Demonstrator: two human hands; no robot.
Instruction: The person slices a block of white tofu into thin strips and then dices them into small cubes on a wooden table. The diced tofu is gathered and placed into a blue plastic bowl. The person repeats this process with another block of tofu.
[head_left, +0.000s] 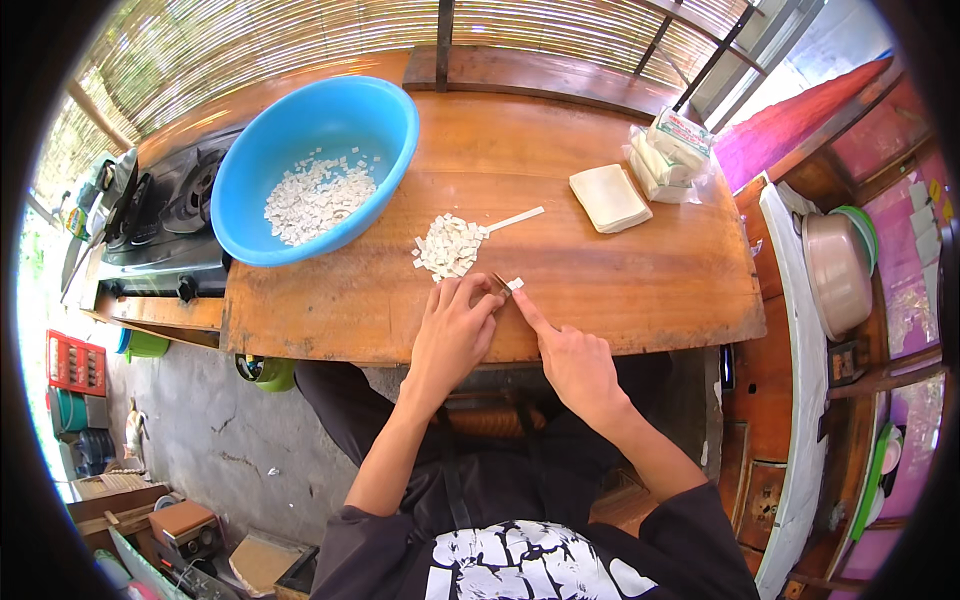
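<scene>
My left hand (459, 311) is bent over the wooden table near its front edge, its fingertips closed on a small thin tool (501, 283), apparently a blade and mostly hidden. Against that tool lie small white cut pieces (515, 283). My right hand (574, 360) reaches in from the other side; its index finger is stretched out to touch those pieces, the other fingers curled under. Just beyond my left hand is a heap of small white squares (450, 246). A narrow white strip (516, 219) extends from the heap to the right.
A blue plastic basin (315, 161) holding many white squares stands at the back left, beside a gas stove (180, 217). Square pale sheets (610, 198), apparently dough wrappers, are stacked at the right, near plastic-wrapped packets (670, 157). The wooden tabletop (510, 150) ends close to my lap.
</scene>
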